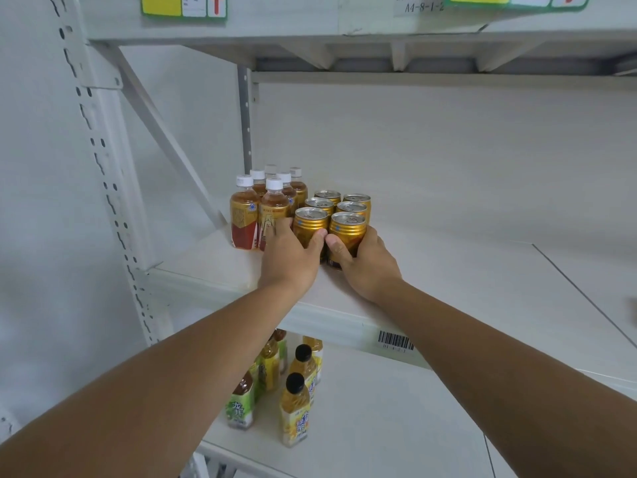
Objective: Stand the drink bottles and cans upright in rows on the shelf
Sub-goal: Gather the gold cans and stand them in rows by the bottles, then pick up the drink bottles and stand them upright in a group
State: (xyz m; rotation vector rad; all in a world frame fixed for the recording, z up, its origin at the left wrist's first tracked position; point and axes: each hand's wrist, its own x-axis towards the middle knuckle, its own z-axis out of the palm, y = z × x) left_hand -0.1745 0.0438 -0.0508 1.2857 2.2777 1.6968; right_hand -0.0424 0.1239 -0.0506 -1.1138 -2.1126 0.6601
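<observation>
I read the shelf [448,270] from left to right. At far left stand the bottles [262,208], white-capped, amber tea, all upright in two files running front to back; I count six caps, the rearmost partly hidden. Just beside them, to the right, stand the cans [332,212], gold, pull-tabs up, also in two files, three deep.

My left hand [289,257] wraps the front-left can [309,225]: thumb across its face, fingers behind it against the nearest bottle. This grip is closed on that can. My right hand [365,267] wraps the front-right can [347,229] in the same manner, thumb forward, palm on its right flank; grip closed on that can. The two thumbs nearly meet between the cans.

Status, as I judge it: both front cans are upright and in line with their files, so the block reads as complete pending release. The remainder of the shelf to the right carries nothing. On the lower shelf [379,408] a separate group of yellow and green bottles [296,405] stands upright in loose files; whether more stock awaits placement I cannot tell.
</observation>
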